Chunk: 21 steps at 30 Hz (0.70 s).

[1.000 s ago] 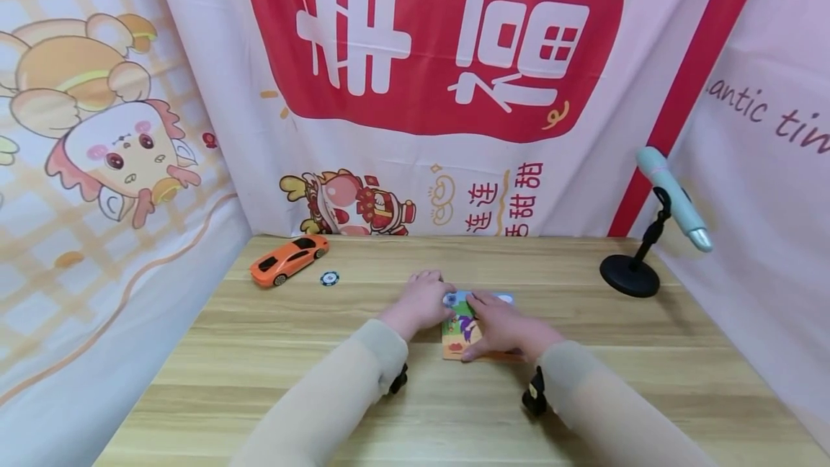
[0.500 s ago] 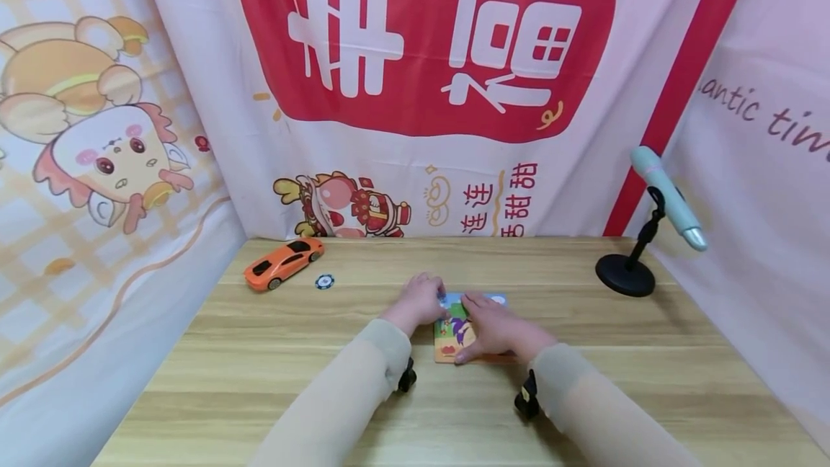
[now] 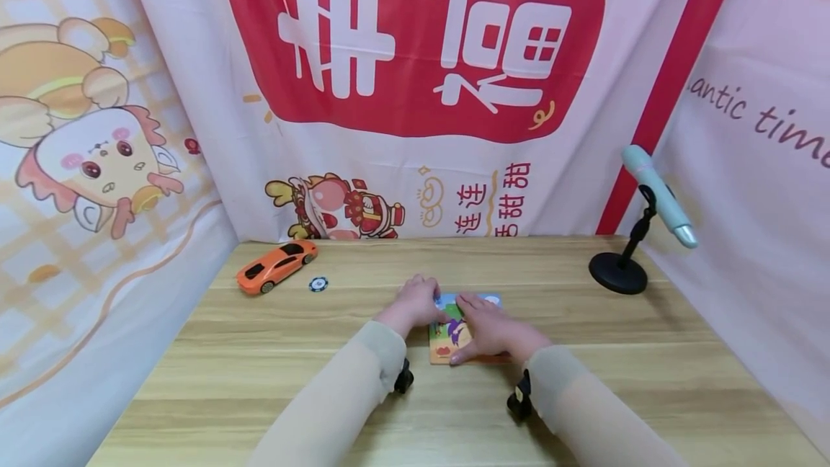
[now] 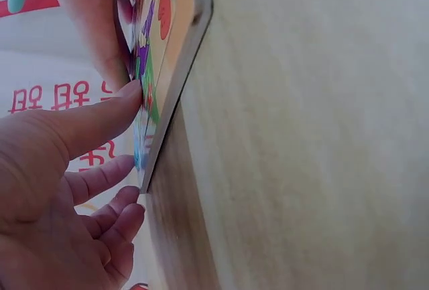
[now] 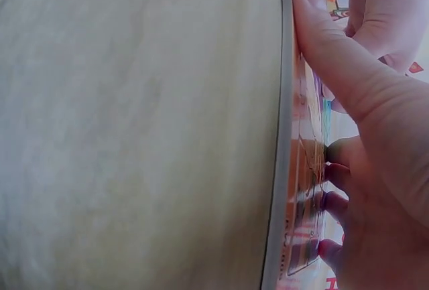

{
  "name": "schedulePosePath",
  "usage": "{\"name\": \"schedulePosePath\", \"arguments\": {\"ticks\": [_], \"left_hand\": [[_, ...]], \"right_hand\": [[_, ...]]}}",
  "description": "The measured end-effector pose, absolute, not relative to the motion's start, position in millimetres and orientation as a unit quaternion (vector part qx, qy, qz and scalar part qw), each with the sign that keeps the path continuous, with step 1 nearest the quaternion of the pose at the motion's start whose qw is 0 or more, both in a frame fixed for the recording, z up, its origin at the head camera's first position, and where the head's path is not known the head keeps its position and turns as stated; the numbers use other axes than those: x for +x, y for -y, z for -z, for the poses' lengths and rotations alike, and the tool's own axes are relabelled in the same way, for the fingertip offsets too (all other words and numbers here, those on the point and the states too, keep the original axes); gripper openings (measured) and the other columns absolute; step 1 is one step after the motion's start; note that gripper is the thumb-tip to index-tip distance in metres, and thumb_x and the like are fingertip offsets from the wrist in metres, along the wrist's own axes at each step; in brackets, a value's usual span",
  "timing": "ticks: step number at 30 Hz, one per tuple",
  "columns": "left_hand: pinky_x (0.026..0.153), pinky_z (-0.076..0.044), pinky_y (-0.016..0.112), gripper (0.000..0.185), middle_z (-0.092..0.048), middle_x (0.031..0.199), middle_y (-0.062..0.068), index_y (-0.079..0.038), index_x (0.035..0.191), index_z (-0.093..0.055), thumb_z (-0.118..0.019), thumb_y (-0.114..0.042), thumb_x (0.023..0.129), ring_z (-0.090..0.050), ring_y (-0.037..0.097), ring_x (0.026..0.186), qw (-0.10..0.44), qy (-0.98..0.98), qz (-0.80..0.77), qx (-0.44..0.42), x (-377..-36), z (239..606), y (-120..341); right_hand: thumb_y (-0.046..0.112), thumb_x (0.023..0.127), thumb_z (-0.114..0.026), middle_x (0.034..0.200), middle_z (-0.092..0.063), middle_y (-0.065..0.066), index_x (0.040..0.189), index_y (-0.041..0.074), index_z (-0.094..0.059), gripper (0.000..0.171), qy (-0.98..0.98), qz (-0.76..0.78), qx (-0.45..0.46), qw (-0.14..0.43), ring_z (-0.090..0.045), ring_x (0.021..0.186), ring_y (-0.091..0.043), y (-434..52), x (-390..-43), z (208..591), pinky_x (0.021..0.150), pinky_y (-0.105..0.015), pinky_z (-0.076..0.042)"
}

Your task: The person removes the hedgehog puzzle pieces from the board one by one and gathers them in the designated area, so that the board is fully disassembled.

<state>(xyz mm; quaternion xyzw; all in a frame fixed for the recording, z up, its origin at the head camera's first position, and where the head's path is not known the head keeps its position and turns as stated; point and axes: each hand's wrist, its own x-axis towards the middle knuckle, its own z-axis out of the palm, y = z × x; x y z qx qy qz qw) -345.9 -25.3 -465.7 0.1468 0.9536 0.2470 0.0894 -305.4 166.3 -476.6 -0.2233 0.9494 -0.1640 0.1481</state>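
A flat jigsaw puzzle board [image 3: 441, 343] with a colourful cartoon picture lies on the wooden table in the head view. My right hand [image 3: 491, 328] rests spread over its right part, thumb near the lower edge; the right wrist view shows the fingertips on the picture [image 5: 301, 189]. At the upper left corner is my left hand [image 3: 413, 304]. Its thumb presses on the picture side in the left wrist view, while the index fingertip [image 4: 127, 164] touches near the top edge and the other fingers bend beside the corner. Much of the picture is hidden under the right hand.
An orange toy car [image 3: 277, 267] stands at the back left of the table [image 3: 324, 395], with a round blue-and-white chip [image 3: 318, 284] beside it. A mint microphone [image 3: 660, 197] on a black stand [image 3: 618, 273] stands at the back right. Printed cloth hangs behind and at both sides.
The whole head view has shifted slightly, so everything appears a little further left. Both hands stay on the puzzle board with hardly any visible change in their pose.
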Motion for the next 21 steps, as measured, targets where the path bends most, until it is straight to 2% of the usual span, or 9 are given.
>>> {"name": "schedulePosePath", "arguments": {"ticks": [10, 16, 21], "left_hand": [[0.085, -0.044, 0.037, 0.044, -0.049, 0.103, 0.003, -0.011, 0.107, -0.059, -0.084, -0.033, 0.078, -0.049, 0.022, 0.093, 0.105, -0.944, -0.277, 0.147, -355.0, 472.7, 25.0], [0.080, -0.047, 0.035, 0.039, -0.055, 0.096, 0.004, -0.009, 0.105, -0.056, -0.083, -0.021, 0.080, -0.053, 0.021, 0.087, 0.100, -0.936, -0.305, 0.147, -360.3, 475.9, 21.6], [0.082, -0.048, 0.038, 0.032, -0.059, 0.099, 0.007, -0.006, 0.111, -0.056, -0.075, -0.009, 0.085, -0.056, 0.022, 0.090, 0.104, -0.912, -0.378, 0.123, -360.3, 475.6, 19.0]], "right_hand": [[0.076, 0.067, -0.070, 0.164, -0.011, -0.010, 0.158, 0.010, -0.014, 0.126, -0.949, 0.164, -0.229, 0.143, -0.008, 0.148, -0.032, -169.0, -312.0, 489.9, 0.115, -0.054, -0.012], [0.075, 0.068, -0.072, 0.164, -0.012, -0.011, 0.158, 0.008, -0.015, 0.125, -0.948, 0.165, -0.226, 0.150, -0.009, 0.148, -0.033, -167.6, -310.1, 483.7, 0.115, -0.053, -0.013], [0.078, 0.066, -0.070, 0.164, -0.010, -0.010, 0.158, 0.009, -0.013, 0.128, -0.950, 0.157, -0.228, 0.145, -0.009, 0.148, -0.032, -169.4, -313.7, 488.6, 0.115, -0.053, -0.013]]}}
